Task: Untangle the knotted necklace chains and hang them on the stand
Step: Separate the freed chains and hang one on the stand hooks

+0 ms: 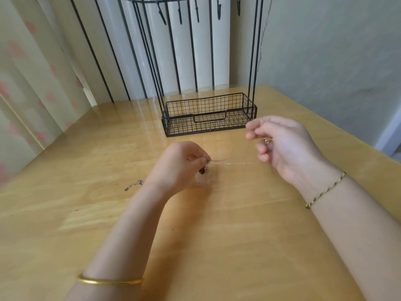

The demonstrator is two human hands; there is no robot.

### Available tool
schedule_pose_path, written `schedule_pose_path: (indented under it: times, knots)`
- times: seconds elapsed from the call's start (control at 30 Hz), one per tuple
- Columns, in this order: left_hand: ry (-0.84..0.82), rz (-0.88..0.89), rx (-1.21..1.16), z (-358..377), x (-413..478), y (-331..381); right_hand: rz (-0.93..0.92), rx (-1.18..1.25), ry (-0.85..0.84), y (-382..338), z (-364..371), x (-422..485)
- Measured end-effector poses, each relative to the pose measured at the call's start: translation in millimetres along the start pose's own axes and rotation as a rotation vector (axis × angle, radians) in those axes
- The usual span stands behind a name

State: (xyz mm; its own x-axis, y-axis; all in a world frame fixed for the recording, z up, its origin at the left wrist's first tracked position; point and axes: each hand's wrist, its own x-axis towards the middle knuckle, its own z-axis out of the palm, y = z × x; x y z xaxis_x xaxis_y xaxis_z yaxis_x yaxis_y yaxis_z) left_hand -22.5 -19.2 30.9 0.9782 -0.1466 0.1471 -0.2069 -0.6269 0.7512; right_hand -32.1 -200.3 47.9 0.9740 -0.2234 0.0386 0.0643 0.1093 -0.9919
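A thin silver necklace chain (233, 163) stretches between my two hands just above the wooden table (217, 235). My left hand (184, 164) pinches one end of it, with a small dark pendant (202, 170) hanging below the fingers. My right hand (282, 146) is raised to the right, fingers curled round the other part of the chain, and a small clasp or charm (266, 141) shows at its fingers. A second chain end (134, 184) lies on the table left of my left wrist. The black wire stand (208, 114) rises behind the hands, its hooks (180, 16) at the top.
The stand has a mesh basket base (238, 105) near the table's far edge. Curtains hang at the left, and a wall runs along the right side. A gold bangle (108, 281) is on my left wrist, a woven cord bracelet (323, 192) on my right.
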Motion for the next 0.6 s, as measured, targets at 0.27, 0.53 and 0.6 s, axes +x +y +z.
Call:
schedule_pose_path:
  times: [0.27, 0.53, 0.6]
  knots:
    - [0.155, 0.070, 0.072, -5, -4, 13, 0.131, -0.165, -0.079, 8, 3, 1]
    - [-0.062, -0.145, -0.472, -9, -10, 19, -0.240, -0.754, 0.009, 16, 9, -1]
    - [-0.079, -0.155, -0.519, -9, -11, 20, -0.317, -0.593, -0.062, 8, 16, -9]
